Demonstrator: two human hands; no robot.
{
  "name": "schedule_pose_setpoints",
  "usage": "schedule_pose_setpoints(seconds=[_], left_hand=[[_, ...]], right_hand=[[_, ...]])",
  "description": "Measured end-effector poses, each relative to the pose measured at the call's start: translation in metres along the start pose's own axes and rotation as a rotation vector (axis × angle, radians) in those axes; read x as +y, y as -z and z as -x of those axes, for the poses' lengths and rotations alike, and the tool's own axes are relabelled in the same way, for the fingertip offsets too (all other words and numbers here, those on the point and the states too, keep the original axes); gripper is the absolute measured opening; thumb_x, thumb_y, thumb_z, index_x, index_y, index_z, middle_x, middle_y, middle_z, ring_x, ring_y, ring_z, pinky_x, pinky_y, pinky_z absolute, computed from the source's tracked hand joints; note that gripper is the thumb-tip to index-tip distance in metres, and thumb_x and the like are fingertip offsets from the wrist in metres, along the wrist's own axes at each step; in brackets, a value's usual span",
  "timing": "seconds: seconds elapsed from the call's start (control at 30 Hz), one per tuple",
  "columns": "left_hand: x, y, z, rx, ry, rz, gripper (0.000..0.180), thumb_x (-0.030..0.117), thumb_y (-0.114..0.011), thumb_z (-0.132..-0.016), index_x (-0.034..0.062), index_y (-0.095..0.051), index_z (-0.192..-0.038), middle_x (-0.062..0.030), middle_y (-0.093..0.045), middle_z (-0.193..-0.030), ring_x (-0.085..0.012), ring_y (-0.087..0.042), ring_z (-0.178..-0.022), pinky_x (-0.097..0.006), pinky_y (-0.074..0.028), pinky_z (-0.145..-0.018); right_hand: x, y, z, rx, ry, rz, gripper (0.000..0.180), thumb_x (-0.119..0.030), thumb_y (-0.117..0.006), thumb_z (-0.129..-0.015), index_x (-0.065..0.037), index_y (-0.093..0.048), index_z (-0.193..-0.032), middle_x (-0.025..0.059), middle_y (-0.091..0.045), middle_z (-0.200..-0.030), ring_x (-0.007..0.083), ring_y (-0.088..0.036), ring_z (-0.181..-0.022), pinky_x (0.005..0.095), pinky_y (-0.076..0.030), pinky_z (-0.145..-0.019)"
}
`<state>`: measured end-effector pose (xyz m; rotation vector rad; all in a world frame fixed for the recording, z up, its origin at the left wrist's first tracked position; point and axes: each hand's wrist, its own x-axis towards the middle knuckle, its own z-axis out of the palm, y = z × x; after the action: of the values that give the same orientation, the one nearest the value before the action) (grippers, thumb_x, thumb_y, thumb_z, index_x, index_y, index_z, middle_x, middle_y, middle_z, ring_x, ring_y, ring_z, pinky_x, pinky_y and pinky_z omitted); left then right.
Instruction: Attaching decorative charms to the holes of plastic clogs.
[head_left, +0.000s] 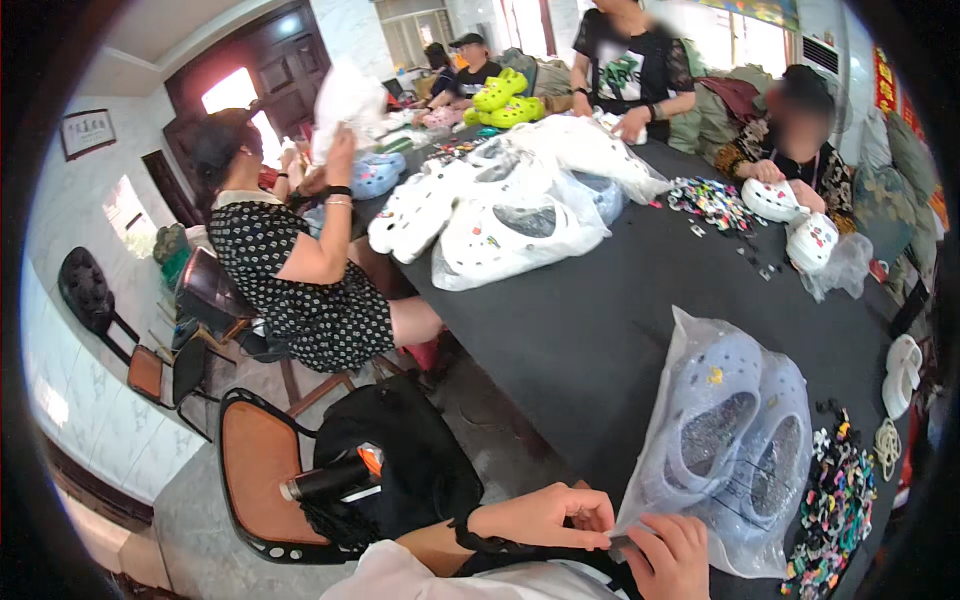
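Note:
A clear plastic bag (655, 420) lies on the dark table at the near right, with a pair of pale lavender clogs (712, 405) inside, one bearing a small yellow charm. My left hand (555, 515) pinches the bag's near left corner between thumb and fingers. Right beside it, my right hand (668, 555) is closed on the same edge, fingertips almost touching the left ones. To the right of the bag lies a heap of small colourful shoe charms (832, 505).
White clogs in plastic bags (520, 235) pile up mid-table, with lime-green clogs (505, 100) beyond. Several people work around the table (560, 350); one at the right handles white clogs (770, 200) near more charms (710, 203). A chair (262, 455) holding a black bag stands at my left.

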<state>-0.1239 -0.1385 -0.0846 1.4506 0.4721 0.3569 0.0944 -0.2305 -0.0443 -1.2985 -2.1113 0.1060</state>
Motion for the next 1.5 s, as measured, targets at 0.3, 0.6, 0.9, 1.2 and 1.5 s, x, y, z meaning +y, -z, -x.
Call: schedule_pose_setpoints(seconds=[0.3, 0.6, 0.9, 1.2, 1.5], left_hand=[[-0.003, 0.013, 0.006, 0.227, 0.085, 0.174, 0.014, 0.013, -0.064, -0.097, 0.0031, -0.058, -0.089, -0.0012, -0.064, -0.072, -0.0058, -0.059, -0.064, -0.02, -0.042, -0.055], [-0.005, 0.006, 0.003, 0.155, 0.144, 0.356, 0.018, 0.014, -0.061, -0.097, 0.0061, -0.056, -0.082, -0.0021, -0.061, -0.066, -0.005, -0.051, -0.054, -0.019, -0.036, -0.049], [-0.016, 0.014, 0.006, 0.248, 0.248, 0.243, 0.016, 0.009, -0.066, -0.093, 0.0049, -0.056, -0.081, -0.0021, -0.061, -0.064, -0.0051, -0.052, -0.052, -0.019, -0.035, -0.047], [-0.025, 0.041, 0.012, 0.401, 0.138, 0.177, 0.017, 0.002, -0.068, -0.081, 0.0031, -0.055, -0.071, -0.0035, -0.056, -0.054, -0.0055, -0.045, -0.042, -0.02, -0.03, -0.042], [-0.027, 0.053, 0.01, 0.431, 0.118, 0.178, 0.015, 0.0, -0.068, -0.078, 0.0019, -0.056, -0.069, -0.0039, -0.057, -0.054, -0.0065, -0.047, -0.042, -0.019, -0.031, -0.041]], right_hand=[[0.026, -0.026, -0.009, -0.032, 0.102, -0.052, 0.03, -0.015, -0.076, -0.076, -0.008, -0.066, -0.103, 0.0038, -0.064, -0.104, 0.0212, -0.061, -0.096, 0.0398, -0.044, -0.088], [0.018, -0.03, -0.013, -0.018, 0.228, -0.073, 0.029, -0.017, -0.068, -0.077, -0.008, -0.066, -0.105, 0.0036, -0.062, -0.104, 0.0197, -0.06, -0.097, 0.0368, -0.044, -0.087], [0.022, -0.026, -0.007, -0.024, 0.312, 0.093, 0.028, -0.014, -0.066, -0.077, -0.005, -0.069, -0.103, 0.0028, -0.064, -0.099, 0.0183, -0.061, -0.094, 0.0345, -0.045, -0.085], [0.04, 0.01, 0.036, 0.173, 0.15, 0.278, 0.023, -0.014, -0.081, -0.073, -0.012, -0.071, -0.093, -0.0027, -0.066, -0.092, 0.0158, -0.062, -0.086, 0.0324, -0.046, -0.078], [0.051, 0.047, 0.096, 0.245, -0.095, 0.49, 0.022, -0.013, -0.08, -0.07, -0.014, -0.07, -0.09, -0.0036, -0.064, -0.093, 0.0157, -0.06, -0.088, 0.0352, -0.046, -0.082]])
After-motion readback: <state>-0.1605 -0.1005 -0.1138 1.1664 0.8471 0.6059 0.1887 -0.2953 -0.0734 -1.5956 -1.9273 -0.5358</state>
